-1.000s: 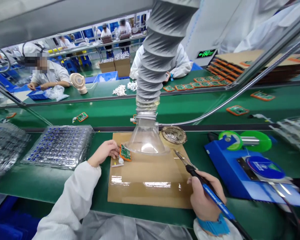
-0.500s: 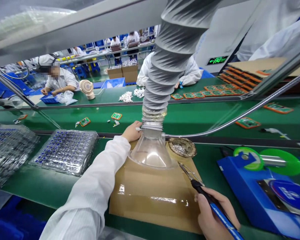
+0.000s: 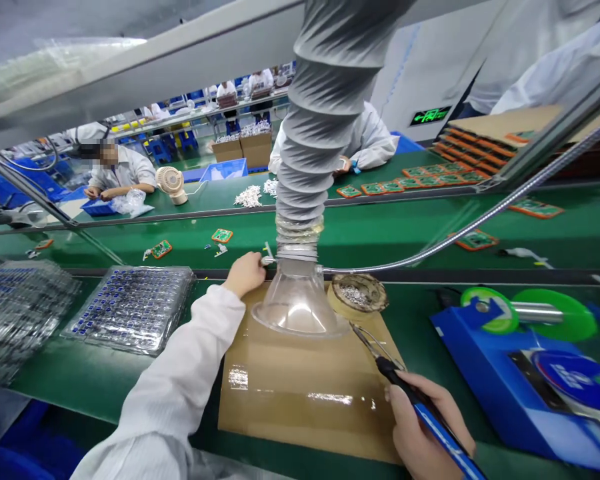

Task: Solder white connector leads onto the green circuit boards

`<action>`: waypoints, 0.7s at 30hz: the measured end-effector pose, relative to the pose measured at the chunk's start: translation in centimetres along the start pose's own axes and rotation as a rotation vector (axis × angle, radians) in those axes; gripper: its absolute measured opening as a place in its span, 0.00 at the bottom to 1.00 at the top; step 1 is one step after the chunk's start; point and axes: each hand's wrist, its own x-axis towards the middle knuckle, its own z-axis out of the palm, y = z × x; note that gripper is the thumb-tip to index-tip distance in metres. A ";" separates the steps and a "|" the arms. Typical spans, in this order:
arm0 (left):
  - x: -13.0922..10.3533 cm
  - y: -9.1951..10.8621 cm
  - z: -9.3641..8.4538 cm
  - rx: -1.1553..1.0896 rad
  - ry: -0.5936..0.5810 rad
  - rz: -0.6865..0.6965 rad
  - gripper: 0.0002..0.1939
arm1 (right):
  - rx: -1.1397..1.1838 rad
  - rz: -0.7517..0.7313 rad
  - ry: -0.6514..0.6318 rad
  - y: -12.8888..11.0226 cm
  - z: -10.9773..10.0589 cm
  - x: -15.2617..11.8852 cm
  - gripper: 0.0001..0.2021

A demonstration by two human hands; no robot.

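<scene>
My left hand (image 3: 246, 273) reaches past the left side of a clear funnel hood (image 3: 300, 310), at the edge of the green belt. Its fingertips are closed on a small white part (image 3: 268, 256), partly hidden and too small to name exactly. In my right hand (image 3: 430, 423) is a soldering iron (image 3: 420, 403) with a blue and black handle. Its metal tip points up and left, by the hood's right rim, above a brown board (image 3: 305, 413). Just behind the tip stands a round tub (image 3: 359, 297) with silvery bits inside.
A grey duct (image 3: 313, 133) holds the hood; a metal hose (image 3: 430, 250) crosses right. Circuit boards (image 3: 223, 235) lie on the belt (image 3: 260, 227). Clear trays (image 3: 130, 307) are stacked left. A blue solder-reel stand (image 3: 485, 360) is at right. Co-workers (image 3: 123, 170) sit across.
My left hand has moved slightly left and a white part now shows at its fingertips. The circuit boards on the belt have shifted left. My right hand keeps nearly the same pose.
</scene>
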 end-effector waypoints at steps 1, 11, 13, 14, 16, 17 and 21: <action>-1.9 -0.9 -0.5 0.018 0.022 -0.010 0.08 | -0.003 -0.009 -0.001 -0.2 0.0 0.0 0.12; -17.6 -2.5 1.1 -0.237 -0.046 0.405 0.08 | -0.072 0.033 0.009 0.5 0.3 -0.2 0.15; -18.0 -1.7 1.7 -0.280 -0.144 0.519 0.09 | -0.056 0.052 -0.004 0.6 0.3 -0.3 0.16; -18.0 -1.5 1.8 -0.299 -0.173 0.549 0.10 | -0.040 0.061 -0.018 0.5 0.3 -0.4 0.16; -18.0 -1.4 1.9 -0.346 -0.173 0.532 0.14 | -0.021 0.061 -0.054 0.0 0.3 -0.8 0.17; -18.1 -1.6 1.8 -0.375 -0.154 0.486 0.17 | -0.022 0.054 -0.089 -0.4 0.4 -1.0 0.16; -19.2 -2.9 1.4 -0.477 -0.030 0.186 0.31 | 0.001 0.031 -0.313 -2.5 2.0 -2.2 0.17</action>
